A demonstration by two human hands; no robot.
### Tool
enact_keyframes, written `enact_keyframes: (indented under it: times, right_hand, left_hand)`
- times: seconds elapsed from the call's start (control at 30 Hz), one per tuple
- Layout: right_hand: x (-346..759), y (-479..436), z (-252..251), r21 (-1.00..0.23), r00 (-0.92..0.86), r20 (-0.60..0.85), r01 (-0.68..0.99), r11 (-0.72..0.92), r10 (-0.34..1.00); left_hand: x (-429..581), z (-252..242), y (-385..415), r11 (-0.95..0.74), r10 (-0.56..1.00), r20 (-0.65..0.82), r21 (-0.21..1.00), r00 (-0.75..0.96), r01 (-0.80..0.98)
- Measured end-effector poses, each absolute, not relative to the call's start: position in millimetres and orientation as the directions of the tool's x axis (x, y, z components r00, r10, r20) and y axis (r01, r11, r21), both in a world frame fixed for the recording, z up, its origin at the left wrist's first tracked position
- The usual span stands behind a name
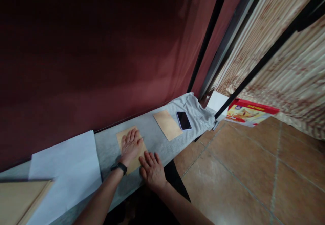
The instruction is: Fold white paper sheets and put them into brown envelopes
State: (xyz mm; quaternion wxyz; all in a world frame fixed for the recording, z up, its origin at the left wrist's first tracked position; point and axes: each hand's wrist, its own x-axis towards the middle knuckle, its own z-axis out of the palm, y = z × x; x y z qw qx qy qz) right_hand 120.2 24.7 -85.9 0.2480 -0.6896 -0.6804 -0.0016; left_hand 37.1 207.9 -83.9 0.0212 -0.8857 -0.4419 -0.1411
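My left hand (131,146) lies flat, fingers stretched out, on a tan rectangular piece (135,164) that looks like paper or an envelope. A dark band circles that wrist. Close by, my right hand (153,171) rests with spread fingers at the piece's lower right edge, its fingertips touching or just beside it. Neither hand grips anything. Farther right lies a second tan piece (167,125) of similar shape. A dark-screened phone (184,120) with a pale rim is just beyond it. Under everything is a grey cloth (101,142) covering a long narrow surface.
Large white sheets (71,164) cover the left part of the surface, with a tan board or folder (22,201) at the lower left. A dark red wall (127,83) runs behind. Black metal posts (205,45) stand right, near a red printed box (250,111) on tiled floor (228,174).
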Motion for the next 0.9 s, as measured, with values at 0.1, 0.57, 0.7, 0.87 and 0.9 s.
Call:
enact_keyframes:
  times: [0.1, 0.57, 0.7, 0.87, 0.9]
  right_hand:
    - [120.0, 24.3, -84.8, -0.35, 0.084, 0.333, 0.936, 0.041, 0.939]
    - [118.7, 23.5, -86.3, -0.354, 0.087, 0.325, 0.935, 0.036, 0.942]
    - [112.8, 23.6, -95.0, -0.347, 0.163, 0.327, 0.937, -0.042, 0.931]
    - [109.6, 23.7, -98.9, -0.361, 0.183, 0.316, 0.931, -0.06, 0.931]
    - [109.8, 23.6, -98.3, -0.366, 0.181, 0.315, 0.929, -0.057, 0.932]
  left_hand:
    - [30.1, -84.0, 202.0, -0.623, 0.769, 0.245, 0.081, 0.59, 0.778]
    - [-35.8, -109.2, 98.7, -0.495, 0.806, 0.464, 0.188, 0.368, 0.848]
    - [-40.1, -107.1, 99.2, -0.45, 0.869, 0.367, 0.31, 0.332, 0.838]
    - [-38.2, -81.6, 109.9, -0.229, 0.972, 0.118, 0.679, 0.204, 0.698]
    - [-36.7, -75.2, 111.9, -0.122, 0.988, 0.031, 0.753, 0.149, 0.647]
